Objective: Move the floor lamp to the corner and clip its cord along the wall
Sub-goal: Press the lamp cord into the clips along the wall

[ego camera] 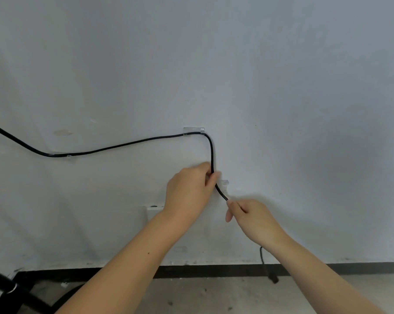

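Observation:
A black lamp cord [123,145] runs along the white wall from the left edge. It passes a clear clip [69,157], then a second clear clip [193,131], where it bends downward. My left hand [191,189] pinches the cord just below that bend. My right hand [252,217] grips the cord lower down, to the right. Between the hands the cord crosses a third clear clip [224,183] on the wall. Whether the cord sits inside that clip is unclear. The cord's end [272,276] hangs to the floor behind my right arm. The lamp's black pole [1,283] shows at bottom left.
A black skirting strip [214,270] runs along the foot of the wall above a grey concrete floor [214,298]. A white plate [154,211] sits on the wall behind my left wrist. The lamp's dark base [64,298] lies at bottom left.

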